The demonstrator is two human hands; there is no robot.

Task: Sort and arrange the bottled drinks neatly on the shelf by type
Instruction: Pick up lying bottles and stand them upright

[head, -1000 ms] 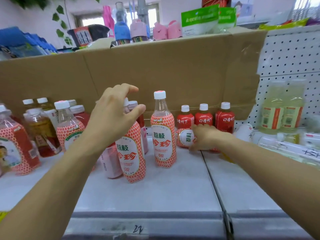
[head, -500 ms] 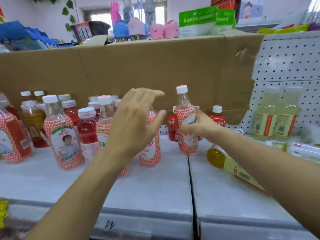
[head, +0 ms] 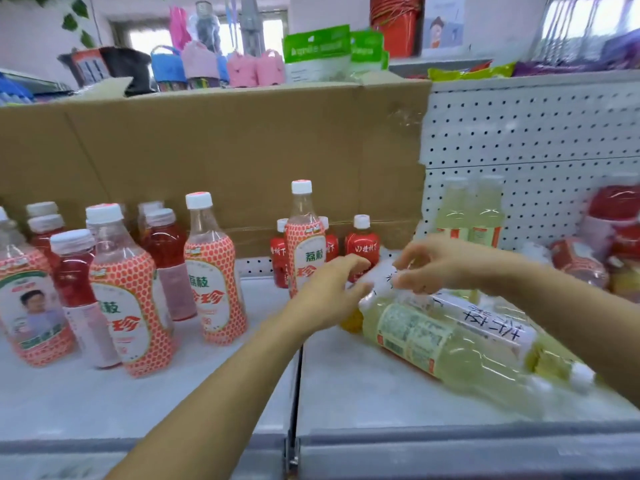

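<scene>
Fingers (head: 412, 254) of my right hand (head: 446, 263) curl on the lying white-labelled bottle (head: 485, 315), centre right; my left hand (head: 329, 289) touches it, grip unclear. Tugging could roll the yellow bottle (head: 415, 334) off the shelf (head: 346, 393).

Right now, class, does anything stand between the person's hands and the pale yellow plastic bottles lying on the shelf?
Nothing visible does. The left hand and right hand are on the base ends of the lying pale yellow plastic bottles.
</scene>
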